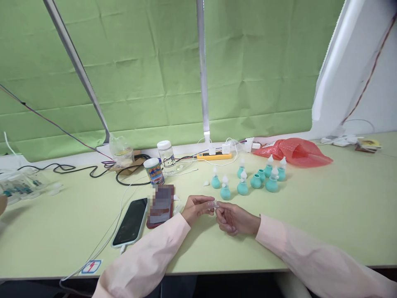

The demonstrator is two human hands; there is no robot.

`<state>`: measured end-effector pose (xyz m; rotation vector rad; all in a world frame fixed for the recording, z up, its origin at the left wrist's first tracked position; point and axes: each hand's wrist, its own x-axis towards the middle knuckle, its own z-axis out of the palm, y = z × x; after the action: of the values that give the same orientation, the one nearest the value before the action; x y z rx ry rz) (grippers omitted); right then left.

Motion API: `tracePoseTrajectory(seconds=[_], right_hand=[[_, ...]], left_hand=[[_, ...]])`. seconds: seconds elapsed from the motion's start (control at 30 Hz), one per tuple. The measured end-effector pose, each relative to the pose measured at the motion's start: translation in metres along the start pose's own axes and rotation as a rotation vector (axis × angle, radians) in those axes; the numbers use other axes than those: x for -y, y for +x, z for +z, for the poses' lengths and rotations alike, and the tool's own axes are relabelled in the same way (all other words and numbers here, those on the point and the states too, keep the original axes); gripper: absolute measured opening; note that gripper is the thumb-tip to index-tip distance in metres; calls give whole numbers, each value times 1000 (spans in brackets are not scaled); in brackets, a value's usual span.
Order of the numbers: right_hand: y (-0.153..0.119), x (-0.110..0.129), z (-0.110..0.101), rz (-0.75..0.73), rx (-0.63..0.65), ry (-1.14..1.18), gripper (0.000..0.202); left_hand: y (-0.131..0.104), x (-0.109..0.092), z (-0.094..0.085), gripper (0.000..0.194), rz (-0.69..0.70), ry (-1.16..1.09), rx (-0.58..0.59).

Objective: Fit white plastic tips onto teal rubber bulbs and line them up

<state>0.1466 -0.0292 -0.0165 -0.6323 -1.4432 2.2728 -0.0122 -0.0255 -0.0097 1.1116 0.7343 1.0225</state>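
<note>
My left hand [199, 207] and my right hand [235, 217] meet over the table near its front edge. Between their fingertips is a small clear plastic piece [215, 204], pinched from both sides; the fingers cover much of it. Just beyond stand several teal squeeze bulbs [242, 188] with clear and white nozzle tips fitted. Two bulbs among them have bare round openings, one being the bulb [256, 181]. A small white tip [206, 183] lies loose left of the bulbs. Beside my left wrist is another small clear piece [177, 208].
Two phones lie left of my arm, a dark one [132, 223] on a cable and a red-cased one [161, 207]. Behind them are a printed can [154, 171] and a clear jar [166, 156]. A yellow power strip [214, 156] and red plastic bag [297, 152] lie farther back. Another person's hand [2, 204] shows far left.
</note>
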Motion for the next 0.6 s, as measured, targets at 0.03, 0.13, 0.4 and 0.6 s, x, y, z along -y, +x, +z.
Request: tracePoseTrajectory(seconds=[0.03,0.13,0.4,0.6], right_hand=[[-1,2,1,-29,-33,-104,42],[-12,21,2,-118,-86,-429,37],[-66,87,-43,-666,-894,-1031,18],[-68,75,-100,-230,-1358,-1755,24]], left_hand=[[1,0,-1,30,5,-11,-15],[2,2,-2,31,12,-31,-54],[7,3,-4,33,21,-86,-170],[7,1,-7,40,-86,-75,-94]])
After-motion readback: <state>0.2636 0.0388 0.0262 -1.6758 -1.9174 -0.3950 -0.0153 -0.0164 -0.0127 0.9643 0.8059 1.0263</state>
